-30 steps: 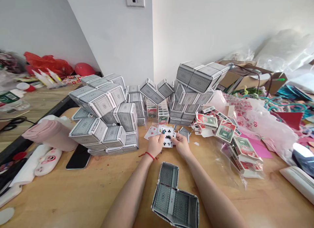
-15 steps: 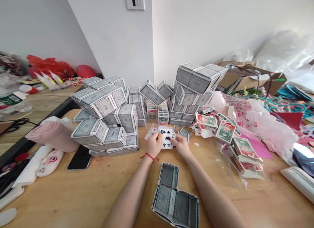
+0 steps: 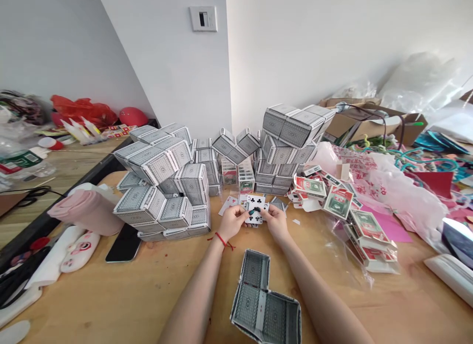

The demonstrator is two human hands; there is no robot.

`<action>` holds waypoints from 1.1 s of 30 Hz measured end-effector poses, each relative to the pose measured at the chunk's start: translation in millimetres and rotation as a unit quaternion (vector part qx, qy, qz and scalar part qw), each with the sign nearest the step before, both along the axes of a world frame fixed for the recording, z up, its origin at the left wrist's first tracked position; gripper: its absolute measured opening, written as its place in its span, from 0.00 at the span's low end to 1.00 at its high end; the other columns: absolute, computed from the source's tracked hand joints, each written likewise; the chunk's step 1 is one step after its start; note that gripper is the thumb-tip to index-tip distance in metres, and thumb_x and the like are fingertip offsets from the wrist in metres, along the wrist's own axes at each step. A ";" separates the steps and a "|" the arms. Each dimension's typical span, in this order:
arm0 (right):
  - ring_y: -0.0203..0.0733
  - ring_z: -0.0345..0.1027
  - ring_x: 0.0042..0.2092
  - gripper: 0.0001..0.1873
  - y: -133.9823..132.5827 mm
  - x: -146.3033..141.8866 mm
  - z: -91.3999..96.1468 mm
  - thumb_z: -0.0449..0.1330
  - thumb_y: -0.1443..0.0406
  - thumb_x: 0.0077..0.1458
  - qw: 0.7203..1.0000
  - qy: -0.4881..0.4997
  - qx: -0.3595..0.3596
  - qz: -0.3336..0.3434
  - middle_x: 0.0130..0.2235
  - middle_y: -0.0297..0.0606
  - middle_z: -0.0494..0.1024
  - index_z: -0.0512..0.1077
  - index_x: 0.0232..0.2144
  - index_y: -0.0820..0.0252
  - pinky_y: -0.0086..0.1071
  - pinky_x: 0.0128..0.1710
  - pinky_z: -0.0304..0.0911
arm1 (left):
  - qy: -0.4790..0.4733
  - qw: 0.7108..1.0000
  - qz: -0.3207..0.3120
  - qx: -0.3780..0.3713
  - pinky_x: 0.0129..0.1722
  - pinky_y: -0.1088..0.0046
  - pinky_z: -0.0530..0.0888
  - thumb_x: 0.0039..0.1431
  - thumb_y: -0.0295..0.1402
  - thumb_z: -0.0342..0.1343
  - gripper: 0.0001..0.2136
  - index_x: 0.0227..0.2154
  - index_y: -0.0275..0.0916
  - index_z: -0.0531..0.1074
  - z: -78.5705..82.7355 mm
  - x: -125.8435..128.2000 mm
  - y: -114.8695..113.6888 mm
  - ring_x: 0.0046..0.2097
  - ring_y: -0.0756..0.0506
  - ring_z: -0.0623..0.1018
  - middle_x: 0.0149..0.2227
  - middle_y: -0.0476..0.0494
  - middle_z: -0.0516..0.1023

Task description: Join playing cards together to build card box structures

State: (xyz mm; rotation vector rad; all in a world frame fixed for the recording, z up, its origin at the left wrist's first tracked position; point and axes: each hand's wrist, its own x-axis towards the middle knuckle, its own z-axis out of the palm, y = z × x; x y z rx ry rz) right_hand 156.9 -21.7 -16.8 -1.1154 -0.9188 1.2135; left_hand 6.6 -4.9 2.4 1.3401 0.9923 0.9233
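The clubs card (image 3: 255,208) is held face up just above the desk (image 3: 155,290), out past the middle, pinched between both hands. The left hand (image 3: 232,222) grips its left edge with the thumb, dark-nailed, pressed on the face. The right hand (image 3: 276,221) is closed on the right edge in the same way. There looks to be more than one card in the grip, though I cannot tell how many. A red string bracelet (image 3: 221,238) sits on the left wrist.

Just beyond the hands a few loose playing cards (image 3: 229,204) lie flat on the wood. Nearer the person, between the two forearms, rests a folded card block (image 3: 264,304) made of grey-backed cards, one end open like a small box.

Behind the loose cards stand piles of finished grey card cubes: a big heap to the left (image 3: 162,186), a taller stack to the right (image 3: 291,137), and a smaller cluster between them against the wall. Right of that, red and green card boxes (image 3: 334,198) spill across clear plastic wrap, beside a pink printed plastic bag (image 3: 384,181). On the left side a black phone (image 3: 124,243) lies just beside the heap, near a pink roll (image 3: 86,211). A wall switch (image 3: 203,17) sits high on the corner wall.
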 end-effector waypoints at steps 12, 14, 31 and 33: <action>0.41 0.68 0.27 0.19 1.6 -0.8 -5.9 0.64 0.54 0.36 1.000 -0.010 0.004 0.001 0.26 0.39 0.77 0.70 0.26 0.63 0.34 0.28 0.64 | 0.171 0.966 0.066 0.181 0.21 0.76 0.55 0.53 0.38 0.46 0.15 0.15 0.38 0.54 1.4 2.8 -4.4 0.21 0.53 0.58 0.16 0.54 0.56; 0.41 0.68 0.27 0.19 1.9 0.0 -5.4 0.63 0.53 0.35 1.000 -0.021 0.002 0.004 0.25 0.39 0.76 0.70 0.25 0.63 0.33 0.27 0.64 | 0.177 0.962 0.062 0.197 0.22 0.76 0.54 0.55 0.38 0.44 0.16 0.15 0.38 0.53 2.3 3.6 -5.5 0.21 0.53 0.57 0.16 0.53 0.55; 0.37 0.64 0.24 0.19 -1.1 0.0 2.3 0.63 0.53 0.35 0.998 -0.030 -0.013 0.054 0.22 0.35 0.74 0.71 0.26 0.63 0.29 0.21 0.58 | 0.113 0.980 0.031 0.162 0.22 0.76 0.54 0.54 0.35 0.44 0.16 0.14 0.38 0.51 0.0 -3.3 -1.4 0.22 0.53 0.57 0.17 0.53 0.54; 0.36 0.63 0.23 0.20 -1.1 0.7 1.7 0.63 0.53 0.36 0.998 -0.032 -0.018 0.059 0.23 0.35 0.74 0.71 0.26 0.63 0.28 0.21 0.58 | 0.124 0.977 0.037 0.171 0.23 0.76 0.54 0.54 0.36 0.44 0.16 0.14 0.38 0.51 0.6 -1.9 -2.1 0.22 0.53 0.57 0.17 0.53 0.54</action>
